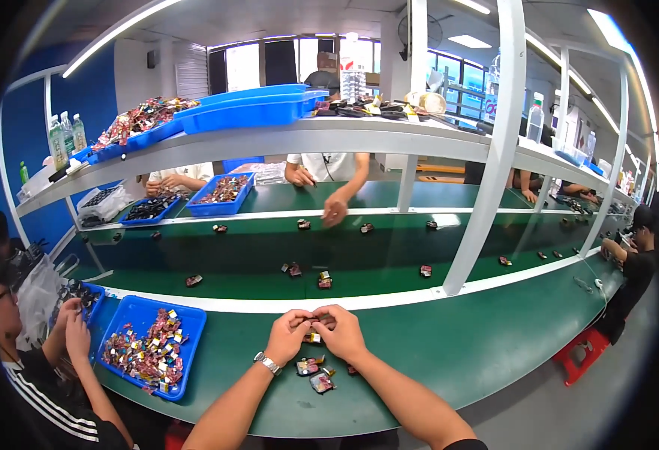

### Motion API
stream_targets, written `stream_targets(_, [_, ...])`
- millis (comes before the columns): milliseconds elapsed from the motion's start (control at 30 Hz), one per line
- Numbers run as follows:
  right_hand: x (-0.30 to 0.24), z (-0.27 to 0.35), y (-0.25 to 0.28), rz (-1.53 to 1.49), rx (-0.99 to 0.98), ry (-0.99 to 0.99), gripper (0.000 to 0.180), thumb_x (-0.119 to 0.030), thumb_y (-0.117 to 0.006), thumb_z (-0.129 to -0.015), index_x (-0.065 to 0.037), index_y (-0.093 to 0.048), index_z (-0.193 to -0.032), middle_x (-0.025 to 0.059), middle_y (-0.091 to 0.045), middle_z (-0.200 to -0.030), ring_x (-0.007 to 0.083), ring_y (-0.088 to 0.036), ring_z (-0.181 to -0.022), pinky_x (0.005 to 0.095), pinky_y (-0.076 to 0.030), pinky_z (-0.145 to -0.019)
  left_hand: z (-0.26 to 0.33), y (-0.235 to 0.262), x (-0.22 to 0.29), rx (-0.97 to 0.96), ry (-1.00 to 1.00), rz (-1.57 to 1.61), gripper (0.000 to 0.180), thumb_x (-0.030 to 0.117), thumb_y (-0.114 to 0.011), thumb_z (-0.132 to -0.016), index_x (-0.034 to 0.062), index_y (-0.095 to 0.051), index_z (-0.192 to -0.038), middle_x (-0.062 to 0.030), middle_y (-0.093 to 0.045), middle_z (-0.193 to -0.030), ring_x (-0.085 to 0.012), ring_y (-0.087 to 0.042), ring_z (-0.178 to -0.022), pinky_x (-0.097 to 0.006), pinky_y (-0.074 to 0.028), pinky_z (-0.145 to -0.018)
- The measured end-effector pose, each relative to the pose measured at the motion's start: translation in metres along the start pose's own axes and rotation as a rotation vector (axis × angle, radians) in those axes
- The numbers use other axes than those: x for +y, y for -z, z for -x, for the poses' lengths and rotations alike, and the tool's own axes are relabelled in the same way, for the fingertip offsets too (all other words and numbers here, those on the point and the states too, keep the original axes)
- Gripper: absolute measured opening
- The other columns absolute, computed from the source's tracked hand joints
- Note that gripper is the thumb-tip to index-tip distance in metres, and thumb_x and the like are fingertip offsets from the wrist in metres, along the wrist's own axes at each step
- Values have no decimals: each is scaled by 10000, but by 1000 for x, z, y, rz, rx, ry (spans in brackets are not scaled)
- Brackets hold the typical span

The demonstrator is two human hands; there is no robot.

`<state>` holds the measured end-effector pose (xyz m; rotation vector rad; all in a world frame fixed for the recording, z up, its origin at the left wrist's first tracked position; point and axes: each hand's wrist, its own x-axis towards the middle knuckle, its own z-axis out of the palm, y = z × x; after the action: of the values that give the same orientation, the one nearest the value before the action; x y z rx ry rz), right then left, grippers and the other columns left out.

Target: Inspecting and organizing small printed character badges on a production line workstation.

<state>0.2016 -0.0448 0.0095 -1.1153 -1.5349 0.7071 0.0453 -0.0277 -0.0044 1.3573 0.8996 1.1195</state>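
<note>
My left hand (289, 334), with a metal-banded watch on its wrist, and my right hand (340, 333) meet above the green table (434, 360). Both are closed, fingertips together, on a small dark part that they mostly hide. A silver and yellow battery piece (312, 338) shows just beneath the fingers; I cannot tell whether it belongs to the held part. Close below my hands lie small red circuit boards with batteries and black casings, one assembly (309, 366) touching or nearly touching another (322, 382). A further reddish piece (352, 370) is partly covered by my right hand.
Left of my hands stands a blue tray (198, 330) heaped with boards. A person (44, 375) works beyond it. Ahead, a conveyor belt (367, 259) carries scattered assemblies behind a white rail (344, 302). A white post (487, 165) and loaded shelf (254, 139) rise over it; a co-worker's hand (335, 210) reaches across.
</note>
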Motion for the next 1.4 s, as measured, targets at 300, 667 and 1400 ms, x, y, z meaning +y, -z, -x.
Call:
stream_targets(300, [61, -81, 52, 132, 304, -141, 216, -77, -766, -735, -10, -691, -927, 113, -709, -877, 204, -686, -772, 315, -539, -725, -5, 10, -1, 37, 42, 224, 324, 80, -533, -954, -4, -455, -1257, -186, -563, -1241, -248, -626, -1053, -356, -575, -847])
stream_targets(667, [75, -110, 56, 706, 369, 112, 291, -214, -752, -747, 6, -637, -899, 156, -655, -829, 341, -640, -818, 437, -506, -755, -4, 12, -2, -18, 27, 160, 240, 38, -525, -928, -22, -529, -1160, -140, -621, -1119, -197, -633, -974, -324, -573, -801])
stream_targets(1400, [-35, -14, 43, 354, -375, 229, 477, -54, -737, -757, -76, -579, -1206, 103, -604, -1176, 273, -574, -1101, 368, -482, -929, -9, 32, 1, -416, 238, 270, 352, 202, -448, -1018, -14, -500, -1291, -105, -611, -1138, -155, -624, -898, -302, -526, -768])
